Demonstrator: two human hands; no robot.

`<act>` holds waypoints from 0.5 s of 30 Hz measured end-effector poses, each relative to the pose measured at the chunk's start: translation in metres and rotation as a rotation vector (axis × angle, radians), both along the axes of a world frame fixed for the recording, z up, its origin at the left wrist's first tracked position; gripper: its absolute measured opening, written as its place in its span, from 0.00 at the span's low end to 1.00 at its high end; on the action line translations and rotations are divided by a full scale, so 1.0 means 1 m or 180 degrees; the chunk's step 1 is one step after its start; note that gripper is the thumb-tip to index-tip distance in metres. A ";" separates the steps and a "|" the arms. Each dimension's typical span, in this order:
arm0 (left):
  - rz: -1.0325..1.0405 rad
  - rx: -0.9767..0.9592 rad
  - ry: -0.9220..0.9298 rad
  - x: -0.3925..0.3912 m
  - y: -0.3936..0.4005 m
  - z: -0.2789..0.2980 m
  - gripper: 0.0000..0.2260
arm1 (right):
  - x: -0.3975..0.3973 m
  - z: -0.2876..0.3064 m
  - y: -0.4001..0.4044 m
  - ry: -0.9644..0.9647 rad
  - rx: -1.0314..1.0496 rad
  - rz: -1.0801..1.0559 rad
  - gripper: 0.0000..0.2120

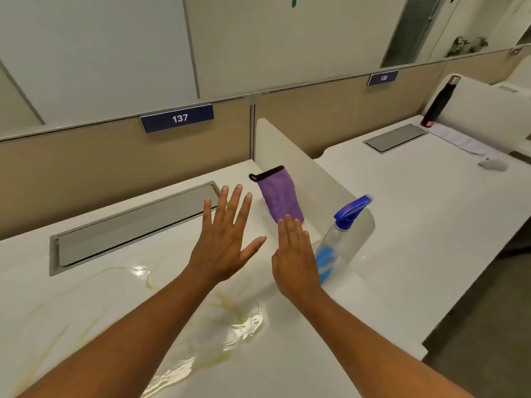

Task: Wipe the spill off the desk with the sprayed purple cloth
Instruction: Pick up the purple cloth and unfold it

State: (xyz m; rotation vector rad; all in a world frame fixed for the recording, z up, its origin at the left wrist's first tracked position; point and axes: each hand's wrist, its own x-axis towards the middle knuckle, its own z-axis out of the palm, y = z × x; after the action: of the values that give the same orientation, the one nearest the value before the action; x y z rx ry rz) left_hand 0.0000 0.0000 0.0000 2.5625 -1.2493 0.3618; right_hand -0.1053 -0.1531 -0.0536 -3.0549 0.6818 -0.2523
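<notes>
- Left hand [227,239] and right hand [296,254]: held flat, fingers spread, grasping nothing.
- Purple cloth [280,196]: soft, folded, black-edged; leaned against the divider [304,170], lower end hidden by fingertips.
- Spill [230,320]: glossy yellowish film on the smooth white counter [86,297].
- Spray bottle [342,234]: clear plastic, partly hidden.

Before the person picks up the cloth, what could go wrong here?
1. The right hand hovers close beside the spray bottle; reaching for the purple cloth might knock the bottle over.
2. Both forearms hang over the yellowish spill on the desk; lowering them could smear it.
3. The spill extends toward the near edge, so wiping toward the person might push liquid off.
</notes>
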 end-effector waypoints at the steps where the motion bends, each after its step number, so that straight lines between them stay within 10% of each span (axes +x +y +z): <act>1: -0.0036 0.0095 0.0078 0.006 -0.012 -0.003 0.40 | 0.007 -0.007 -0.006 0.0073 0.0039 -0.0033 0.35; 6: 0.0057 0.0100 0.0745 0.039 -0.062 -0.028 0.37 | 0.025 -0.037 -0.026 0.0362 0.0395 -0.0057 0.37; 15: 0.0950 -0.1497 0.3841 0.112 -0.143 -0.042 0.39 | 0.027 -0.041 -0.023 0.0077 0.0867 -0.0184 0.36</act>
State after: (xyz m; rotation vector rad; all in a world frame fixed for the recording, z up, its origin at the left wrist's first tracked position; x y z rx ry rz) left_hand 0.1124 -0.1431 -0.0424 1.9071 -0.2749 -0.6805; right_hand -0.0786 -0.1759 -0.0942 -2.7868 0.7386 -0.1114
